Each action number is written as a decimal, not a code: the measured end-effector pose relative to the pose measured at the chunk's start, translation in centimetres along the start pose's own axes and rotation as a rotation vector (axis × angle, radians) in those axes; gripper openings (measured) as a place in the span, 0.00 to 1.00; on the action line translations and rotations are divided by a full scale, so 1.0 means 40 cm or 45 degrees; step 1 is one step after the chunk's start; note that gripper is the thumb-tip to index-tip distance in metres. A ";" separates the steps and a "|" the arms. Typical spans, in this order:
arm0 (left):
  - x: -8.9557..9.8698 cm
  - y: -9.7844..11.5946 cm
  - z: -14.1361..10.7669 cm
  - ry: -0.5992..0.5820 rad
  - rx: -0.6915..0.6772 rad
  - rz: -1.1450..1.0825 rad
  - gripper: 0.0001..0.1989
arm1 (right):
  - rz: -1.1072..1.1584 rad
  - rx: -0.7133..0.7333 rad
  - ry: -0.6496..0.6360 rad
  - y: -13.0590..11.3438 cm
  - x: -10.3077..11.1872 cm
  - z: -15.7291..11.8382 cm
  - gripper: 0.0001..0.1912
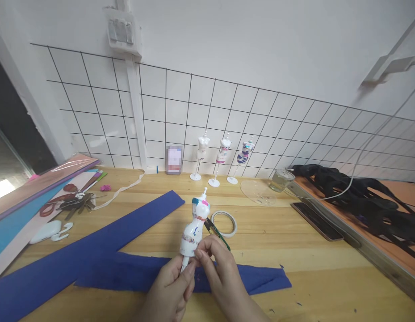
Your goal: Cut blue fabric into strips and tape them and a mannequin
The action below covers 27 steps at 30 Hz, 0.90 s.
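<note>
A small white dress form [193, 228] with patches of blue, pink and orange stands tilted in front of me. Its stem is wrapped in the fingers of my left hand [172, 286]. My right hand [219, 268] has thumb and forefinger pinched at the lower right edge of the torso; whatever lies between those fingertips is too small to make out. Under both hands stretches a blue strip of cloth [136, 270]. Just beyond my right hand are a green-and-black cutter [211, 227], partly covered, and a roll of white tape [234, 223].
Three more dress forms [224, 154] stand against the wall grid beside a phone-like card [174, 159]. At left lie scissors [70, 194], earphones [51, 231] and coloured sheets [13, 237]. A phone [316, 220], a glass jar [281, 180] and black straps [354, 197] occupy the right.
</note>
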<state>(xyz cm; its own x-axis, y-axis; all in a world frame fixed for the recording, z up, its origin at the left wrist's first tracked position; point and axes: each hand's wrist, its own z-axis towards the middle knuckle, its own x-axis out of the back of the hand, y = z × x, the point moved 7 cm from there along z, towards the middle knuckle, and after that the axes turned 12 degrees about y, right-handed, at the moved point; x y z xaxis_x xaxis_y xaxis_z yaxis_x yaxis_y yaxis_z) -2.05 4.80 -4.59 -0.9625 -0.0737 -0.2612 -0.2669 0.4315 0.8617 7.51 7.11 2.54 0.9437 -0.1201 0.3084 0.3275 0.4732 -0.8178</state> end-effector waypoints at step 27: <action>-0.018 -0.020 -0.005 -0.233 0.149 -0.171 0.22 | -0.161 0.242 0.004 -0.029 -0.002 -0.007 0.08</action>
<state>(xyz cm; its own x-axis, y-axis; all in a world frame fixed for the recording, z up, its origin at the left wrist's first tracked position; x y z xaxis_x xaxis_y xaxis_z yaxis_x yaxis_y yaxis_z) -1.16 4.33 -4.99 -0.8910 0.0220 -0.4535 -0.3740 0.5310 0.7604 7.08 6.34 3.33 0.8960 -0.1916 0.4005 0.4284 0.6100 -0.6666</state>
